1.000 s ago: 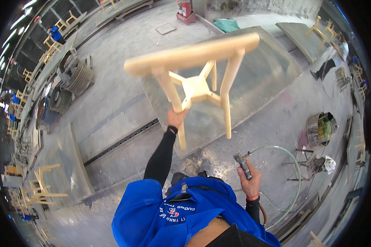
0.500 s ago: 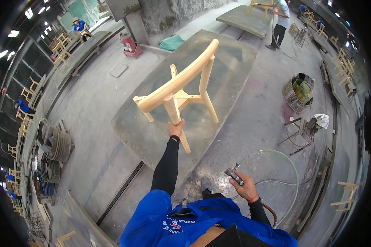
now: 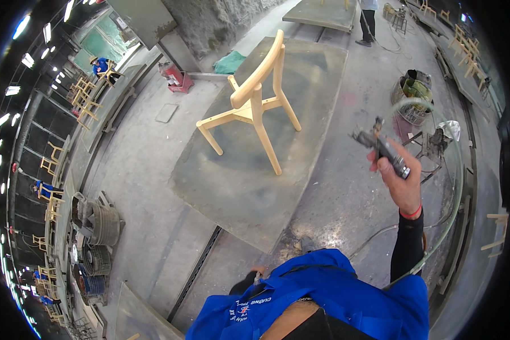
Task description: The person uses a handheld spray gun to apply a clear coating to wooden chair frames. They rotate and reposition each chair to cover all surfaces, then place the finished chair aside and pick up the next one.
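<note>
A pale wooden chair frame (image 3: 259, 84) with a curved back rail and no seat panel stands on its legs on a wide grey board (image 3: 226, 187). My right hand (image 3: 403, 181) is raised at the right, closed round a dark metal spray gun (image 3: 386, 152). From the gun side, a pale green hose (image 3: 458, 187) loops out and down past my right forearm. Low in front of my body, my left hand (image 3: 259, 270) is mostly hidden by the blue shirt, and its fingers cannot be made out. It is apart from the chair.
A dirty round drum (image 3: 413, 110) and a small stand (image 3: 436, 144) are at the right, by the hoses. Stacked tubs (image 3: 99, 224) stand at the left. Behind lie a red crate (image 3: 179, 84) and green cloth (image 3: 229, 62). Another person (image 3: 368, 22) stands beyond, beside another board.
My left hand has let go of the chair and drawn back to my body. The chair now stands turned. My right hand has lifted the spray gun up and to the right.
</note>
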`<control>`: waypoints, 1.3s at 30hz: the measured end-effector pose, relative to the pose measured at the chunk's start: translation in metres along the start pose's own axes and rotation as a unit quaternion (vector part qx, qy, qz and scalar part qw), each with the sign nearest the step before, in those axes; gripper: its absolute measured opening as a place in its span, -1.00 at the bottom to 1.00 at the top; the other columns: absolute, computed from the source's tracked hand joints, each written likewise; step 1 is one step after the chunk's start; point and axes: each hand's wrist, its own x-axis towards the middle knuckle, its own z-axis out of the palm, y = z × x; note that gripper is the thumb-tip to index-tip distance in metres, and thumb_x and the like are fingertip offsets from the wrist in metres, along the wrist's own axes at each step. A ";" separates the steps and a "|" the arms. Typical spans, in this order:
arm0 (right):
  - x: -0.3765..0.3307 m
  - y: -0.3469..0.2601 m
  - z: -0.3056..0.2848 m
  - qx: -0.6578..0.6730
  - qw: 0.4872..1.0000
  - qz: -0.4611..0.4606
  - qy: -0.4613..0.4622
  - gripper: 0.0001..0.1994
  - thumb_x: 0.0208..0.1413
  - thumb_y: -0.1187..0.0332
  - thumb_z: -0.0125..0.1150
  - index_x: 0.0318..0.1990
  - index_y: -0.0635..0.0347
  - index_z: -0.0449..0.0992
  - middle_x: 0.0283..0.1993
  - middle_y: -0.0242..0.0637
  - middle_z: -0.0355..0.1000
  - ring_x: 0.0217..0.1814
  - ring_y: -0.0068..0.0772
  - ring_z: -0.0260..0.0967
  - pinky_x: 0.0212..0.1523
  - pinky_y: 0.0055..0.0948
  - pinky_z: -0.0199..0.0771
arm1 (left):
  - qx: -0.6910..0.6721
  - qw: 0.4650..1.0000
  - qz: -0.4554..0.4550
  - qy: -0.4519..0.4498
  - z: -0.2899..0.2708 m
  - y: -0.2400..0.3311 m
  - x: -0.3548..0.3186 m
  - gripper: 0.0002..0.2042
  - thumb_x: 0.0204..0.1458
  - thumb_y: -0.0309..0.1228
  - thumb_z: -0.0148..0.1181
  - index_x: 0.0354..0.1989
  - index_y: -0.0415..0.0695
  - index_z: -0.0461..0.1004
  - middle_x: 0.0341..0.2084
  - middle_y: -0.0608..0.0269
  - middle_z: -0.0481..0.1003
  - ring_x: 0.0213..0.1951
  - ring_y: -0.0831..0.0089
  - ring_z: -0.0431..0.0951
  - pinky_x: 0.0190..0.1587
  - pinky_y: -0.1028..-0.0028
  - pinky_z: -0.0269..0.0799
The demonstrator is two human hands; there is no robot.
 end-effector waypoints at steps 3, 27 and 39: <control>0.018 -0.034 0.024 -0.008 0.996 -0.083 -0.034 -0.51 0.19 0.35 0.41 0.25 0.33 0.49 -0.10 -0.23 0.62 -0.18 -0.50 0.55 -0.11 -0.45 0.57 | -0.019 0.992 -0.091 -0.088 0.039 -0.029 -0.043 -0.52 0.22 -0.01 0.02 0.19 0.01 0.51 0.09 -0.06 0.56 0.16 -0.05 0.54 0.18 -0.02 0.43; -0.019 -0.073 0.095 -0.117 0.967 -0.196 -0.112 -0.48 0.04 0.38 0.51 0.19 0.24 0.55 -0.08 -0.04 0.63 -0.15 -0.15 0.65 -0.14 -0.39 0.57 | -0.537 0.824 -0.166 0.074 -0.044 0.026 -0.028 -0.64 0.16 -0.13 0.23 -0.02 -0.12 0.58 -0.30 0.13 0.62 -0.32 0.19 0.66 -0.26 0.04 0.55; -0.012 -0.083 0.067 -0.013 0.984 -0.120 -0.129 -0.52 0.21 0.29 0.41 0.24 0.28 0.51 -0.24 -0.28 0.62 -0.27 -0.55 0.49 -0.16 -0.50 0.51 | 0.137 0.988 0.035 0.067 0.032 -0.056 -0.056 -0.66 0.27 -0.16 0.08 0.12 -0.01 0.53 -0.16 -0.06 0.65 -0.11 -0.02 0.66 -0.09 -0.04 0.54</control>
